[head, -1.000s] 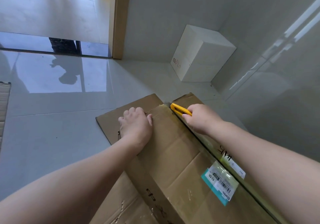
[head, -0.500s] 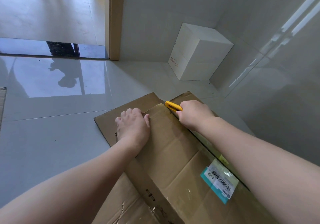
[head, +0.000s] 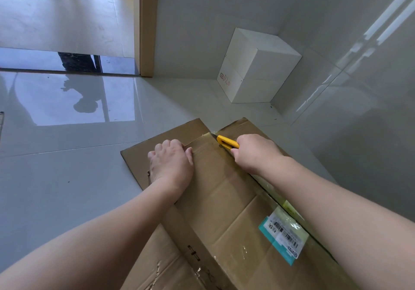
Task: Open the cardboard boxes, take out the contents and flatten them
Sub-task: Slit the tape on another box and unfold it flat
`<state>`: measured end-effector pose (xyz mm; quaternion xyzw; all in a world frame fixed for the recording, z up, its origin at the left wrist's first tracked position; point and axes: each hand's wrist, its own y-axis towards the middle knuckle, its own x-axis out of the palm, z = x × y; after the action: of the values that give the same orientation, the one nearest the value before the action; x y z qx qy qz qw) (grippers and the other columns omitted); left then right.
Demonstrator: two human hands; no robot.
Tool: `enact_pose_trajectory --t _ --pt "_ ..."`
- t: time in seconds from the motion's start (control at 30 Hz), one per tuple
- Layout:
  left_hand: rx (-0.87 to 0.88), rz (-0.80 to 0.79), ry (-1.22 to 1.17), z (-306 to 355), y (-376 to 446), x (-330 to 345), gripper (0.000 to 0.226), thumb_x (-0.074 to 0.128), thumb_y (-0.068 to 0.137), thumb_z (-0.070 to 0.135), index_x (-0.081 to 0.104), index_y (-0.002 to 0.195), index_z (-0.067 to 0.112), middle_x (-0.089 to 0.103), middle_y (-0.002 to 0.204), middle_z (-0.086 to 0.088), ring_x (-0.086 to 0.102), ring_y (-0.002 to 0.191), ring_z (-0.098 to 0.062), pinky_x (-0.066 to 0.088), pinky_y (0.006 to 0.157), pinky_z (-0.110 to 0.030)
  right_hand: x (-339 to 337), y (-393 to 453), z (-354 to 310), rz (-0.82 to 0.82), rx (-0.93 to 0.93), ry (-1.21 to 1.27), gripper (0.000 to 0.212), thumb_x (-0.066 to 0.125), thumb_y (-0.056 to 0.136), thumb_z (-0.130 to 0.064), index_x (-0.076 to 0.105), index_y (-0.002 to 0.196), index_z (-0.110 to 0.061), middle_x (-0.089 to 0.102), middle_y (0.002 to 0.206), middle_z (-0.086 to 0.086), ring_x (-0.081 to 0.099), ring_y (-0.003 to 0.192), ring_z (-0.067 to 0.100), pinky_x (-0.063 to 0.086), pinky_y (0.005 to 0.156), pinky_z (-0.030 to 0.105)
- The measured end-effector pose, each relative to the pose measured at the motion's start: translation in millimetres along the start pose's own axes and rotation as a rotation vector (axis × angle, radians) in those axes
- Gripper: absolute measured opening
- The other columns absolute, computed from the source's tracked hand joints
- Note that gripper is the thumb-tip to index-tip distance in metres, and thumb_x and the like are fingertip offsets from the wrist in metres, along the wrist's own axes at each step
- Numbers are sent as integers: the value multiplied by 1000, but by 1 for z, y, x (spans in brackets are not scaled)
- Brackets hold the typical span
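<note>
Faintly, white box (head: 258,69) reads "D20"; cardboard box (head: 224,199) label (head: 283,235) barcoded.

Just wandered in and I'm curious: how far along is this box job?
Early to midway. Already done: flat brown cardboard lies on the floor. In hand: the right hand grips a yellow utility knife at the far end of the brown cardboard box's taped seam; the left hand steadies it. Left: emptying and flattening it, plus the white box in the corner.
</note>
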<state>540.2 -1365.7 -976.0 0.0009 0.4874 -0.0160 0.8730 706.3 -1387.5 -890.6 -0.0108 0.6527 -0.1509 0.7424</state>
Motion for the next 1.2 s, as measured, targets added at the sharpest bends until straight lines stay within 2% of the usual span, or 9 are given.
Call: enact_pose_trajectory --t 0.23,0.43,0.63,0.93,1.2 --pt "-1 8 12 0 0 1 34 35 99 41 53 115 18 54 115 -3 45 111 -24 29 97 -36 3 -2 8 -9 -8 28 23 44 97 -41 53 90 -21 53 81 -1 53 77 21 36 59 29" --pt "-3 20 8 -1 1 0 34 36 98 40 55 114 17 55 115 -5 45 112 -25 30 97 -38 6 -19 24 -35 -12 31 24 43 98 -43 54 92 -22 54 78 -3 55 74 18 43 60 30" --pt "4 32 11 -2 -2 0 34 37 98 40 55 113 15 55 115 -7 46 112 -27 30 97 -39 9 -42 41 -56 -4 7 24 42 98 -43 52 91 -23 55 83 -1 56 79 21 42 64 30" --pt "6 46 34 -2 -1 1 36 38 97 40 57 114 14 56 116 -11 46 114 -30 31 96 -42 12 -67 60 -56 -8 -9 23 42 97 -42 49 88 -23 51 80 -2 54 78 23 39 63 31" --pt "12 58 46 -2 -1 2 36 39 96 39 58 113 13 57 115 -12 47 114 -32 32 97 -43 14 -85 70 -83 7 -19 24 42 98 -43 50 91 -21 54 84 0 55 78 22 44 65 31"
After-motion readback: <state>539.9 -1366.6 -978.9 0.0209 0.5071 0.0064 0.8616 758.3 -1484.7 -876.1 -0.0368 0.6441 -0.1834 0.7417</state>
